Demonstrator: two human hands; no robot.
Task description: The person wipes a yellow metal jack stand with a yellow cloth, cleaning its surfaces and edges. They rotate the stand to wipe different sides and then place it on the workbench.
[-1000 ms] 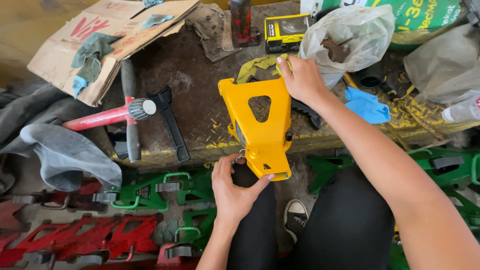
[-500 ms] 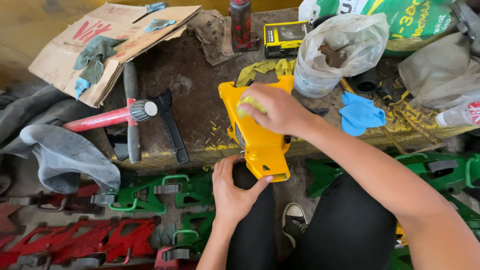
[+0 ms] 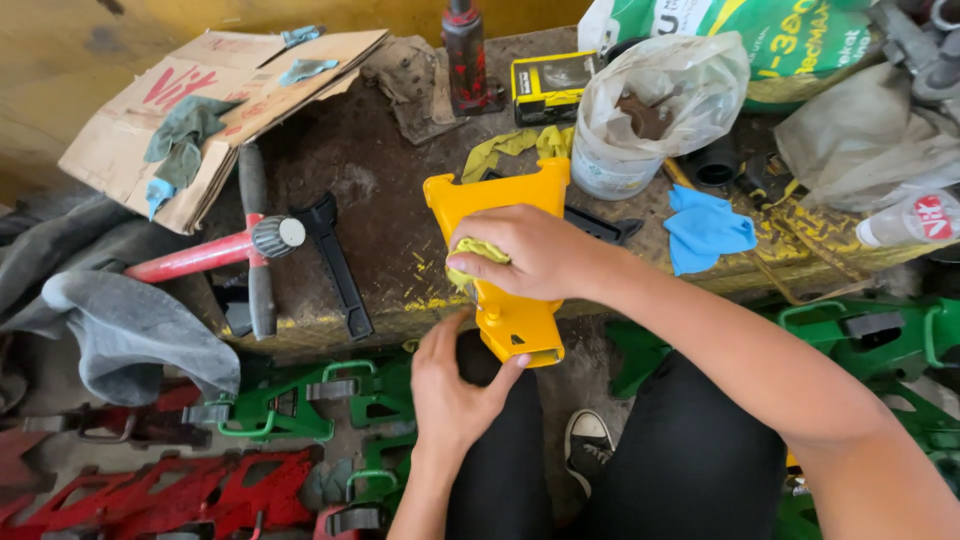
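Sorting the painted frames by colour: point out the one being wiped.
The yellow frame, on the bench edge under the right hand with its rag; green frames and red frames lie on the floor.

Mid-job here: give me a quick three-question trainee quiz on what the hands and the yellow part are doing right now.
1. True or false: the right hand presses a yellow cloth against the yellow metal part.
2. Which hand steadies the part's lower end?
A. left hand
B. right hand
C. neither
3. What colour is the cloth lying on the bench just right of the part?

Key: 1 true; 2 A; 3 blue.
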